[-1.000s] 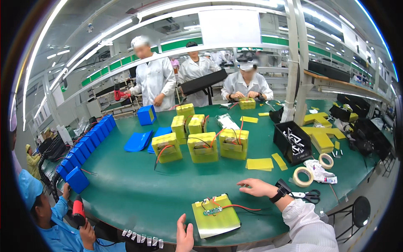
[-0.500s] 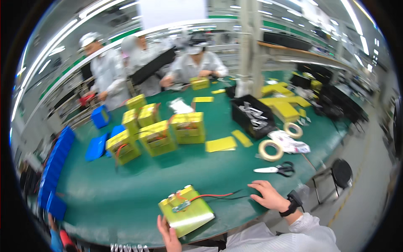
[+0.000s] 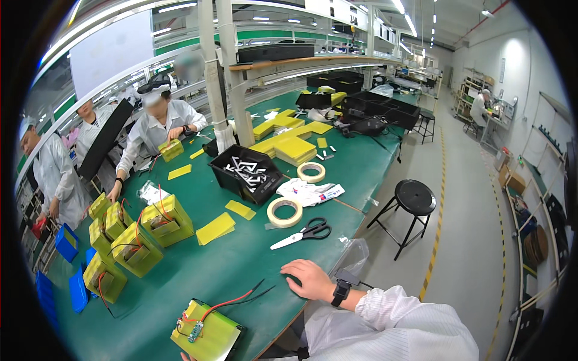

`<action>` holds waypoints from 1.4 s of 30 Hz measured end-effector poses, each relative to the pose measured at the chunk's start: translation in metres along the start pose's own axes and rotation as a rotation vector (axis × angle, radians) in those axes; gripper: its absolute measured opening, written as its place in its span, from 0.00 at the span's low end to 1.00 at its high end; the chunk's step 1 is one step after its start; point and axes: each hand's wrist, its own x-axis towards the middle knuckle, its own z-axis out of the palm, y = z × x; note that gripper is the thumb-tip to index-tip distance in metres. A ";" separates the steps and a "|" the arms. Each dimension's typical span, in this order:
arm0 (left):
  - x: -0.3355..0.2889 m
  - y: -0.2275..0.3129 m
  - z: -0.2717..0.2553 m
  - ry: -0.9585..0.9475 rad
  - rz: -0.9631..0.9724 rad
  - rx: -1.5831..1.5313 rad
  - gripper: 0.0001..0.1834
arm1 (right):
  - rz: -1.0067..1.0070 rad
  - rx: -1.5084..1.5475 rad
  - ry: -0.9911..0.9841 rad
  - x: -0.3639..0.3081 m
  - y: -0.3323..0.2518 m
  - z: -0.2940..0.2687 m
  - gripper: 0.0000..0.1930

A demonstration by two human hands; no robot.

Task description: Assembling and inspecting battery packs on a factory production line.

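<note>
In front of me on the green table (image 3: 180,271) lies a yellow-wrapped battery pack (image 3: 205,340). It has a small green circuit board and red and black wires pointing right. Just a bit of my left hand (image 3: 186,357) shows at the lower edge beside the pack; its other fingers are out of sight. My right hand (image 3: 308,278), with a black band on the wrist, rests on the tabletop near the edge, fingers loosely apart and holding nothing. Beyond it lie white-bladed scissors (image 3: 303,234) with black handles.
Several wired yellow packs (image 3: 137,248) stand at left. Masking tape rolls (image 3: 285,212), a black bin (image 3: 247,174) of white pieces, yellow sheets (image 3: 215,228) and a printed white bag (image 3: 310,191) lie farther off. A co-worker (image 3: 159,123) works opposite; a black stool (image 3: 415,197) stands at right.
My view has swung to the right, so the table's things sit farther left. More aisle shows. My left hand has mostly dropped out of the picture; my right hand stays near the table edge.
</note>
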 end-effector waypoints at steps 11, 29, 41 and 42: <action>-0.003 -0.001 0.008 0.036 0.167 0.059 0.34 | -0.076 0.034 0.034 0.002 -0.001 0.007 0.12; 0.020 0.152 -0.045 0.341 0.271 0.169 0.39 | -0.156 0.242 -0.629 0.067 0.008 -0.084 0.20; 0.096 0.306 -0.022 0.488 0.325 0.137 0.36 | -0.330 0.042 -0.384 0.334 -0.021 -0.199 0.18; 0.106 0.315 -0.022 0.490 0.314 0.137 0.36 | -0.308 0.021 -0.406 0.350 -0.021 -0.203 0.18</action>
